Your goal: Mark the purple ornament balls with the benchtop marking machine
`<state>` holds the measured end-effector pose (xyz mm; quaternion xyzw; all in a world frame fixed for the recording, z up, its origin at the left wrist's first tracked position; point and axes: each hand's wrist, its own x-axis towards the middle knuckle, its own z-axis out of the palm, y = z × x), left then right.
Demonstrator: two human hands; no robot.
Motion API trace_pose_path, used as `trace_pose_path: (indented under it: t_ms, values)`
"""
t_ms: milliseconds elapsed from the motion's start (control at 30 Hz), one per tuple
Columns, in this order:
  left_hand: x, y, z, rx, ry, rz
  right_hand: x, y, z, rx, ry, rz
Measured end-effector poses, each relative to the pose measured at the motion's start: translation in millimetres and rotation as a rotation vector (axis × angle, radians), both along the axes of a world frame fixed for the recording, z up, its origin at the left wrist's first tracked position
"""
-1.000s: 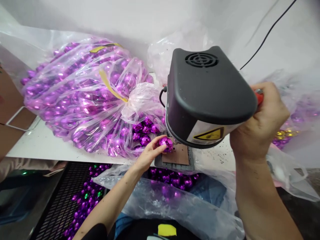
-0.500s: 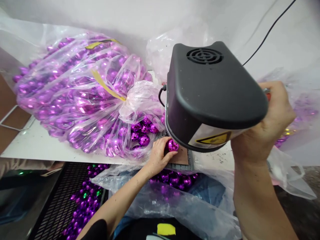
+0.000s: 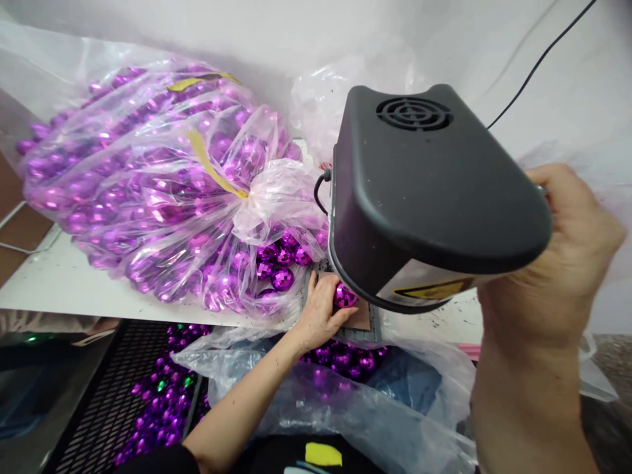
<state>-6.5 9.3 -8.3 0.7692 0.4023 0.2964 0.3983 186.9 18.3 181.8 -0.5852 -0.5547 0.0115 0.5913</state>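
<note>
Purple ball (image 3: 344, 295): logged as the item in hand, says the first inspector. Take the scene by size.

Second inspector: Largest, a clear bag (image 3: 148, 191) packed with purple balls and taped yellow, lying on the white table (image 3: 59, 283). Next, the black machine head (image 3: 434, 191), with a vent on top, a warning label on its underside and a cable (image 3: 543, 56) running off behind. Below the table edge, a second bag (image 3: 345, 401) holds more purple balls. A black mesh crate (image 3: 106, 408) holds purple and green ones.

First inspector: Hands?

Second inspector: Right hand (image 3: 557, 263) clenched at the head's right edge; what it grips is hidden behind the head. Left hand (image 3: 320, 313) reaches under the head's front lip, fingertips pinching the ball.

First inspector: And the ball itself?

Second inspector: At the brown pad (image 3: 364, 317) on the machine's base, under the head, just in front of the big bag. Whether it rests on the pad, I cannot tell.
</note>
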Motion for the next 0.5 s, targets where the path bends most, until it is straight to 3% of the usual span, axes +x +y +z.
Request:
trace_pose_path:
  t_ms: [133, 267, 500]
  values:
    - [0.2, 0.1, 5.8, -0.027, -0.028, 0.012, -4.0, -11.9, -3.3, 0.060, -0.110, -0.083]
    - [0.3, 0.4, 11.6, -0.040, -0.054, 0.017, -6.6, -43.4, -20.8, 0.065, -0.207, -0.204]
    - [-1.7, -0.8, 27.3, -0.055, 0.029, -0.002, -8.8, -84.5, -54.0, 0.035, -0.425, -0.182]
